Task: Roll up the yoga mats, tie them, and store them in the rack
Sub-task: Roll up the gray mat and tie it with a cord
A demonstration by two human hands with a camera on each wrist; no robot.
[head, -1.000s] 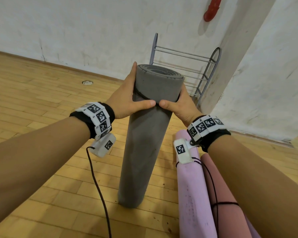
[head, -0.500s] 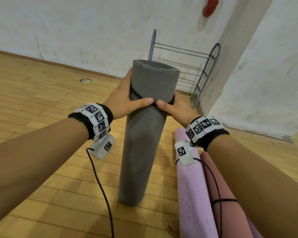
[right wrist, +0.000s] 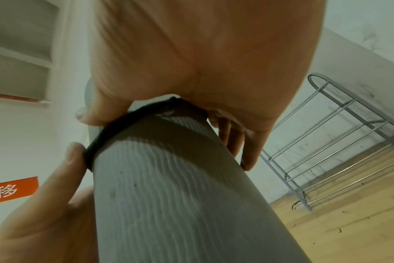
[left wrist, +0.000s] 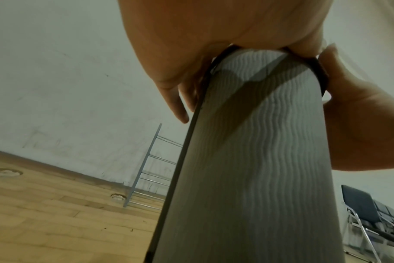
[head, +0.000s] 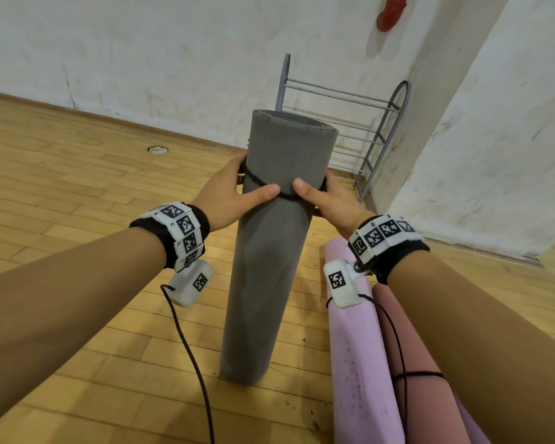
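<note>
Both arms reach forward — left hand (head: pixel 228 195) and right hand (head: pixel 329 198) curled opposite, thumbs nearly touching.

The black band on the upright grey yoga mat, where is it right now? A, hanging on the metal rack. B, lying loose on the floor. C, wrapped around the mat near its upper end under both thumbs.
C: the black band circles the grey yoga mat near its top, with the left hand and right hand gripping there.

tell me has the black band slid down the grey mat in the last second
Yes. The black band now sits farther below the top rim of the grey rolled mat than before, pushed down by the left hand and right hand.
</note>
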